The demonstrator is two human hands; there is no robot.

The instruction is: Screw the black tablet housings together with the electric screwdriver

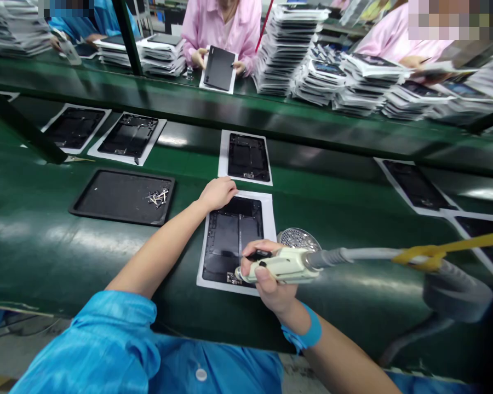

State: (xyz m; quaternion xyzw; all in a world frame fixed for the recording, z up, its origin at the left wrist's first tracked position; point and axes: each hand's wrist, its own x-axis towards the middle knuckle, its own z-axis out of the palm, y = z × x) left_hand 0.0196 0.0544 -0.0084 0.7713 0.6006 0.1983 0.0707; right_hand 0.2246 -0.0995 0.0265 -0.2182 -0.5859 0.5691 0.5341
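An opened tablet housing (pixel 224 241) lies on a white sheet (pixel 270 219) in front of me, with a small circuit board (pixel 233 278) at its near edge. My right hand (pixel 277 290) is closed around a pale electric screwdriver (pixel 287 266), its tip at that board. A grey cord leads right from the tool. At the housing's far left corner rests my left hand (pixel 218 193), fingers curled and pressed together; what they pinch, if anything, is hidden. Just beyond it is another opened tablet housing (pixel 248 156). Behind the screwdriver a round perforated metal dish (pixel 298 236) partly shows.
A black tray (pixel 119 194) with small metallic parts (pixel 158 197) lies left. More tablet housings (pixel 129 134) on sheets line the green bench. Across it, a co-worker in pink holds a tablet (pixel 219 67) among stacked sheets (pixel 285 49). A green post (pixel 24 126) slants at left.
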